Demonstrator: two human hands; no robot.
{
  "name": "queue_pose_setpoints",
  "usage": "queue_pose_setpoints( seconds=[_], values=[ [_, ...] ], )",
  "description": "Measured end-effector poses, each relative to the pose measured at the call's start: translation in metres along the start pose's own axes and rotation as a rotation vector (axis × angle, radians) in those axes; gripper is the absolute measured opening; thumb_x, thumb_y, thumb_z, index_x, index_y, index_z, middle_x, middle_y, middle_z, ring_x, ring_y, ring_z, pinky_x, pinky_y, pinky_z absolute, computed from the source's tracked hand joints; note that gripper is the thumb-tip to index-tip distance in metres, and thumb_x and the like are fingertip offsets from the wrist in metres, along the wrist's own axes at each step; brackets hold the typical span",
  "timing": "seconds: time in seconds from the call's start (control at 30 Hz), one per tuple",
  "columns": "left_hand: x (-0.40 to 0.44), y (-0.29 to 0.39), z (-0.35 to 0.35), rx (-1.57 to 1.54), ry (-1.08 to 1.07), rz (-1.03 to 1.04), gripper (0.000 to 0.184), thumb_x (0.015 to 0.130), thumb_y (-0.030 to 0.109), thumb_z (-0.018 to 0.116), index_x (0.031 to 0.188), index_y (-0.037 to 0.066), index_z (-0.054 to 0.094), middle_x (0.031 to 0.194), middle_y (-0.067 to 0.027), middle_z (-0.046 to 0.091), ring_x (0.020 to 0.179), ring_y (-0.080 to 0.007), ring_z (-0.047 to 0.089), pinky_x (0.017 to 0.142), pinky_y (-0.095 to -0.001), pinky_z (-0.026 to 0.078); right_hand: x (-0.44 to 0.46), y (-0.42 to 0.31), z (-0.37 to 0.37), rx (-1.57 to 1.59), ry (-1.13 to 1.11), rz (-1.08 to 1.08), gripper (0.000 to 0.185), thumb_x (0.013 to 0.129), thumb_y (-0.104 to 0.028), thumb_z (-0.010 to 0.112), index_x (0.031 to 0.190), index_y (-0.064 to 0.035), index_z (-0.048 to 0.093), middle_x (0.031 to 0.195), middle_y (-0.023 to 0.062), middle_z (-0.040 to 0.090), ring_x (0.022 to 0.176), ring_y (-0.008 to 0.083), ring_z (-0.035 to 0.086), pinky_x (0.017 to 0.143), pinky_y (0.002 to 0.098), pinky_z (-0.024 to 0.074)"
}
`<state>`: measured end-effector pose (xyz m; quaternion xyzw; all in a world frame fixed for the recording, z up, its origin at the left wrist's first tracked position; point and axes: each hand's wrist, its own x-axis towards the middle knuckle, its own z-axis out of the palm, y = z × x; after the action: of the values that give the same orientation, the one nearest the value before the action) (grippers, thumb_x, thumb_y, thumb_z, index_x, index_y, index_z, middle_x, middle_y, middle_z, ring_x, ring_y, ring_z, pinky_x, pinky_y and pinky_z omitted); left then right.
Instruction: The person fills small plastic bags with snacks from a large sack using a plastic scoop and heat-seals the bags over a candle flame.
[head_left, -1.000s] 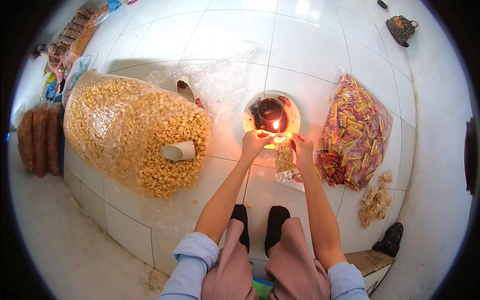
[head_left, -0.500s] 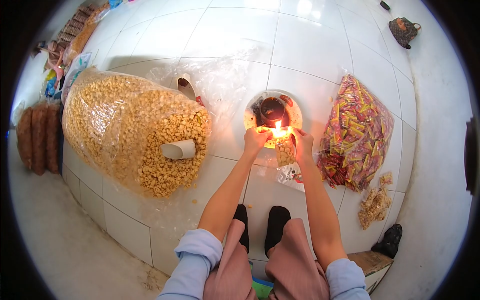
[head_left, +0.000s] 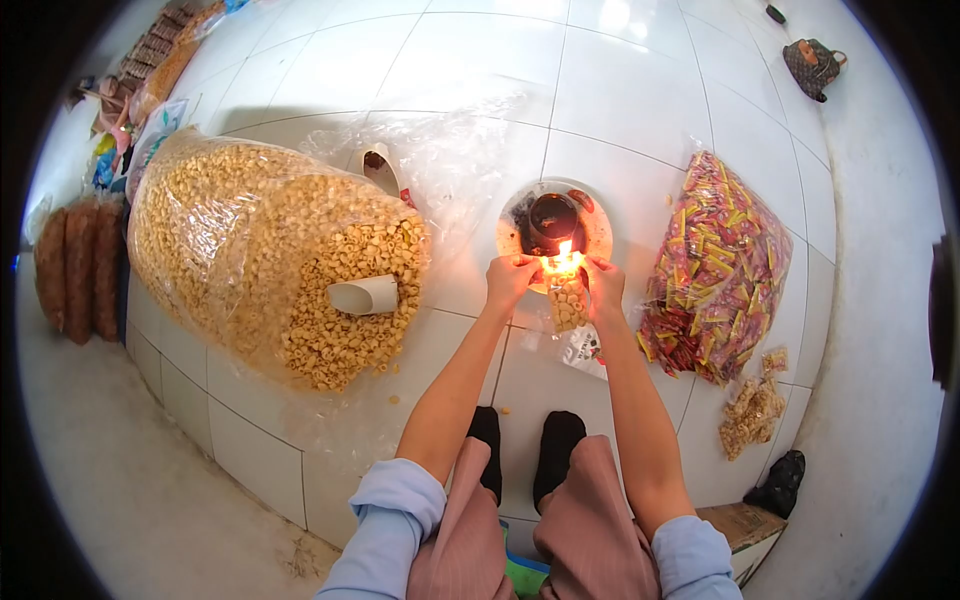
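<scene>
Both hands pinch the top edge of a small clear plastic bag of ring-shaped snacks, one at each side. My left hand grips its left corner and my right hand its right corner. The bag's top edge is at a bright flame, whose glare hides the edge itself. Just beyond the flame sits a dark round container on a scorched white plate. Partly beneath the hanging bag, a printed packet lies on the floor.
At left lies a big clear bag of snacks with a white scoop in its mouth. Another white scoop lies behind it. At right are a bag of red-yellow sachets and filled small bags. A handbag rests by the wall.
The small bag has shifted slightly left relative to the plate, and the flame looks broader along its top edge. Both hands keep their pinch. The whole view has shifted a little.
</scene>
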<state>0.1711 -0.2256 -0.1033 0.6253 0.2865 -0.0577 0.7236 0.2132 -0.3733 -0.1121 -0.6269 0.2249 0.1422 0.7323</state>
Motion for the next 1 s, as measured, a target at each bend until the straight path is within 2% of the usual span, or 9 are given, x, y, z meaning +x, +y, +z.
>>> queue_pose_setpoints(
  seconds=[0.03,0.37,0.47,0.63,0.7,0.77,0.8,0.9,1.0],
  values=[
    [0.0,-0.001,0.0,-0.03,0.02,0.012,0.013,0.074,0.01,0.062,0.076,-0.002,0.067,0.063,-0.0046,0.062,0.057,-0.0081,0.057,0.056,-0.0216,0.047,0.0,0.0,0.0,0.0,-0.003,-0.004,0.011,0.081,-0.006,0.06,0.084,0.0039,0.064,0.072,0.0039,0.062,0.06,0.0089,0.055,0.057,0.0212,0.0459],
    [-0.01,0.007,-0.009,-0.021,0.024,0.016,0.014,0.076,0.009,0.061,0.078,-0.003,0.066,0.065,-0.0051,0.062,0.059,-0.0086,0.058,0.058,-0.0216,0.047,-0.01,-0.005,0.011,-0.081,-0.019,-0.031,0.009,0.075,-0.002,0.058,0.077,0.0035,0.065,0.061,0.0016,0.057,0.053,0.0071,0.049,0.051,0.0214,0.0403],
    [-0.011,0.005,-0.013,0.003,-0.007,-0.01,0.017,0.081,0.013,0.061,0.087,-0.003,0.065,0.073,-0.0047,0.062,0.067,-0.0087,0.059,0.061,-0.0205,0.046,-0.012,-0.004,0.014,-0.07,-0.023,-0.043,0.009,0.073,-0.002,0.058,0.075,0.0033,0.065,0.059,0.0017,0.056,0.053,0.0073,0.049,0.051,0.0219,0.0399],
    [-0.025,0.001,-0.024,-0.02,0.059,-0.028,0.018,0.08,0.014,0.062,0.088,-0.002,0.064,0.073,-0.0024,0.062,0.067,-0.0065,0.056,0.062,-0.0199,0.045,-0.013,0.018,0.019,-0.142,-0.013,-0.111,0.01,0.072,-0.008,0.066,0.076,0.0006,0.067,0.059,0.0011,0.057,0.054,0.0079,0.051,0.053,0.0225,0.041],
    [-0.038,-0.001,-0.028,0.01,0.067,0.002,0.018,0.08,0.015,0.063,0.087,-0.002,0.064,0.073,-0.0022,0.062,0.066,-0.0063,0.055,0.062,-0.0199,0.045,-0.023,0.021,0.016,-0.141,-0.075,-0.042,0.015,0.072,-0.014,0.069,0.079,-0.0008,0.067,0.068,0.0006,0.061,0.061,0.0078,0.054,0.058,0.0234,0.0428],
    [-0.048,-0.001,-0.034,0.041,0.083,0.033,0.018,0.08,0.016,0.063,0.086,-0.002,0.064,0.073,-0.0019,0.062,0.066,-0.0061,0.054,0.063,-0.0198,0.045,-0.047,0.009,0.02,0.09,-0.215,0.078,0.02,0.074,-0.018,0.069,0.084,-0.0008,0.066,0.078,0.0008,0.062,0.069,0.0074,0.055,0.063,0.0231,0.0435],
    [-0.052,-0.001,-0.034,0.075,0.071,0.056,0.018,0.08,0.016,0.064,0.086,-0.001,0.064,0.073,-0.002,0.062,0.066,-0.0062,0.055,0.064,-0.0199,0.045,-0.058,0.001,0.023,0.068,-0.249,0.102,0.023,0.076,-0.02,0.069,0.087,-0.0015,0.064,0.084,0.0005,0.061,0.072,0.0061,0.055,0.065,0.0214,0.0429],
    [-0.062,0.002,-0.032,0.126,0.027,0.105,0.019,0.08,0.016,0.065,0.086,-0.001,0.064,0.074,-0.0024,0.063,0.067,-0.0064,0.056,0.065,-0.0201,0.045,-0.072,-0.001,0.019,0.002,-0.389,0.089,0.024,0.076,-0.023,0.069,0.085,-0.0016,0.063,0.079,0.0011,0.061,0.071,0.0061,0.055,0.065,0.0212,0.0433],
    [-0.07,0.006,-0.03,0.131,0.011,0.137,0.019,0.079,0.017,0.065,0.087,-0.001,0.064,0.075,-0.0031,0.063,0.068,-0.0066,0.057,0.066,-0.0204,0.046,-0.079,-0.002,0.016,0.065,-0.353,0.147,0.02,0.078,-0.02,0.068,0.08,-0.0014,0.061,0.073,0.0027,0.061,0.064,0.0079,0.056,0.06,0.0213,0.0458]
  ],
)
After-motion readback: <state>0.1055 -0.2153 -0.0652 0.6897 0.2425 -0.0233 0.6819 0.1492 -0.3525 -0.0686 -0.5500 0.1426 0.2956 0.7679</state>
